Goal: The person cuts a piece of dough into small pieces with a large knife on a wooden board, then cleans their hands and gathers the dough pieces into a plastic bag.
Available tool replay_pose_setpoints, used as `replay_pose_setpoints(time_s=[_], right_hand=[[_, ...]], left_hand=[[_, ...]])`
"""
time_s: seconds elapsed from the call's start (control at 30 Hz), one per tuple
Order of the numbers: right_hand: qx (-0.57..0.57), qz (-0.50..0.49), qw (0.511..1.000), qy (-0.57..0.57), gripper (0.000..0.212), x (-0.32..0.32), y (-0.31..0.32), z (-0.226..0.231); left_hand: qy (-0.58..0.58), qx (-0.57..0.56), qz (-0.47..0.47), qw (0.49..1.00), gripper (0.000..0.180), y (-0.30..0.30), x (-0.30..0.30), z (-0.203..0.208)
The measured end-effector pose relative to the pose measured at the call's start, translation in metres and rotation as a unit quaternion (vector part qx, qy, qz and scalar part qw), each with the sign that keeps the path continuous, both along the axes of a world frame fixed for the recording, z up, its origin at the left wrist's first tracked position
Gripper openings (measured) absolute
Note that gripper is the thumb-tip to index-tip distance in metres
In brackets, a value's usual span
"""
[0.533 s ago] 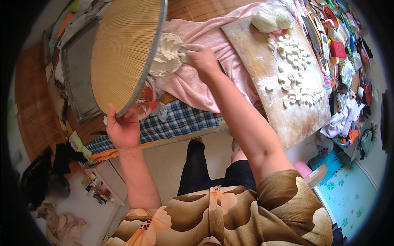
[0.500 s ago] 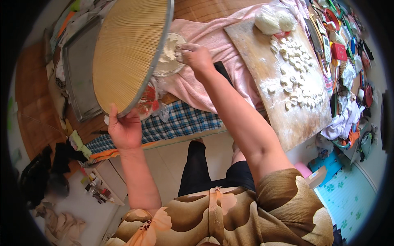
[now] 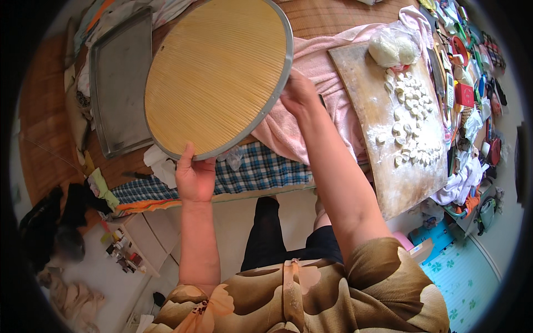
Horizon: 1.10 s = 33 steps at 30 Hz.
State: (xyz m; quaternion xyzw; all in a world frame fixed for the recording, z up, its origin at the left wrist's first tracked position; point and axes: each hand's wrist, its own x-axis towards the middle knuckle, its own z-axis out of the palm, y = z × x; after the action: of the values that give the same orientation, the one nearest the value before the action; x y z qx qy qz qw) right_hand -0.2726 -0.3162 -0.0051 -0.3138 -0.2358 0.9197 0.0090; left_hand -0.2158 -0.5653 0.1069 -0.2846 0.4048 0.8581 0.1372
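And it's swung round: your round slatted tray [image 3: 219, 80], left of the floured wooden board [image 3: 362, 89], has turned its face more to you, w/ the pink towel [image 3: 336, 125] btwn. L hand [image 3: 195, 180] has the near rim pinched, well left of the board, thumb on top, fingers under. R hand [image 3: 300, 94], in the flour bowl half a sec ago, is now at the rim side facing the board; fingers hidden behind, so can't tell if they grip. Flour bowl's gone from sight. Prob. means you can share the load, but only the L hold is sure

Edges now: furthest from the board, your tray just overlaps the metal baking tray [image 3: 122, 83] in view, contact unclear, so that side's tight. Best room looks boardward, over the towel. Watch the R forearm [image 3: 344, 172], nr the board's left edge; small dough pieces [image 3: 408, 100] sit further in on the board, bagged dough [image 3: 394, 47] at its far end
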Motion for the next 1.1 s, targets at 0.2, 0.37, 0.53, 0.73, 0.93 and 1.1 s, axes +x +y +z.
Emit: replay_pose_setpoints(time_s=[0.2, 0.37, 0.53, 0.73, 0.93, 1.1], right_hand=[[0.052, -0.142, 0.986, -0.073, 0.034, 0.114, 0.092, 0.037], [0.084, -0.244, 0.959, -0.118, 0.034, 0.207, 0.176, 0.035], [0.12, -0.298, 0.938, -0.127, 0.036, 0.267, 0.228, 0.048], [0.256, -0.248, 0.921, -0.16, 0.036, 0.313, 0.269, 0.058], [0.552, -0.034, 0.798, -0.239, 0.034, 0.338, 0.293, 0.049], [0.66, -0.074, 0.717, -0.214, 0.04, 0.36, 0.322, 0.027]], left_hand=[[0.018, 0.041, -0.082, 0.996, 0.031, 0.008, 0.01, -0.054], [-0.028, 0.04, -0.093, 0.995, 0.024, 0.039, 0.014, -0.08], [-0.021, 0.086, -0.103, 0.991, 0.022, 0.045, 0.013, -0.124], [-0.025, 0.076, -0.117, 0.99, 0.022, 0.046, 0.008, -0.148], [-0.051, 0.021, -0.134, 0.989, 0.024, 0.043, 0.012, -0.167], [-0.078, -0.016, -0.14, 0.987, 0.02, 0.032, 0.009, -0.176]])
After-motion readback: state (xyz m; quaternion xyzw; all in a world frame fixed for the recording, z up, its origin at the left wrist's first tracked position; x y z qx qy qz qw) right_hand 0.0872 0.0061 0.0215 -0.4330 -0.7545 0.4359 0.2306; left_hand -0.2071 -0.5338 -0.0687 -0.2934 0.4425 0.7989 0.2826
